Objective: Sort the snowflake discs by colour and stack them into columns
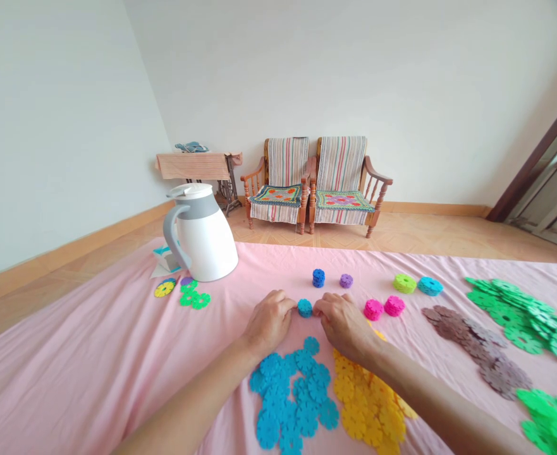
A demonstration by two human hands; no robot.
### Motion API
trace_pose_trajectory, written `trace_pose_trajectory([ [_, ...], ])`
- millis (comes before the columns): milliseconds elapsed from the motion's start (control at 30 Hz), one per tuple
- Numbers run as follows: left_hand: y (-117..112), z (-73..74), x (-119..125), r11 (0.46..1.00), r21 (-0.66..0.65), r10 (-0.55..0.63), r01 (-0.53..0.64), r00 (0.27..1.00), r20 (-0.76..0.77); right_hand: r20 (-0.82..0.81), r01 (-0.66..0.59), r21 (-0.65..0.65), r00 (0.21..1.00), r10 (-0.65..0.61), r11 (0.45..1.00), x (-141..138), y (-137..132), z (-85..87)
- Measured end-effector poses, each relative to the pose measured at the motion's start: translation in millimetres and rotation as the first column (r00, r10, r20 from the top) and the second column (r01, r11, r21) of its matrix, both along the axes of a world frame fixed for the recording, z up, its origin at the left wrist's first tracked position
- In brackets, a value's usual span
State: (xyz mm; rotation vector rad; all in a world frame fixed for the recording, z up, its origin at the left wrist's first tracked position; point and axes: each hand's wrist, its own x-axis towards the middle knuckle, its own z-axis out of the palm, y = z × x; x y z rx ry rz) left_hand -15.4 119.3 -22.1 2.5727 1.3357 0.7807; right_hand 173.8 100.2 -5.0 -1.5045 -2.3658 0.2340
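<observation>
A short stack of blue flower-shaped plastic discs (305, 308) stands on the pink cloth between my hands. My left hand (271, 316) is at its left side, fingers curled and fingertips against the edge. From the right, my right hand (342, 319) meets the stack with bent fingers; its fingertips are partly hidden. Loose blue discs (292, 398) lie in a pile below the hands. Under my right forearm spreads a pile of yellow discs (370, 404), partly covered by the arm. Just beyond are a dark blue stack (318, 278) and a purple stack (346, 280).
Two pink stacks (384, 308), a lime stack (404, 283) and a light blue stack (430, 286) stand to the right. Farther right lie brown discs (480, 347) and green discs (520, 309). A white jug (207, 243) stands at left, near a few loose discs (195, 296).
</observation>
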Motion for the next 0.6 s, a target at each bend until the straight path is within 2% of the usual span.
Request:
trace_pose_trajectory([
  [167, -1, -0.4, 0, 1.0, 0.011, -0.003, 0.003, 1.0, -0.015, -0.022, 0.006, 0.011, 1.0, -0.006, 1.0, 0, -1, 1.2],
  [300, 5, -5.1, -3, 1.0, -0.024, 0.001, 0.002, 0.991, 0.132, -0.052, 0.036, 0.027, 0.998, -0.035, 0.999, 6, -8, 0.4],
  [367, 11, -8.3, -7, 0.996, -0.078, 0.071, -0.053, 0.966, 0.249, -0.075, 0.056, 0.037, 0.996, -0.053, 0.998, 11, -14, -1.0],
  [500, 25, -13.9, -16, 0.952, -0.209, 0.295, -0.223, 0.849, 0.438, -0.171, 0.04, 0.031, 0.985, -0.034, 0.999, 18, -31, -2.4],
  [600, 29, -14.9, -20, 0.939, -0.24, 0.333, -0.245, 0.819, 0.467, -0.186, -0.049, 0.014, 0.981, 0.051, 0.999, 15, -41, 1.4],
])
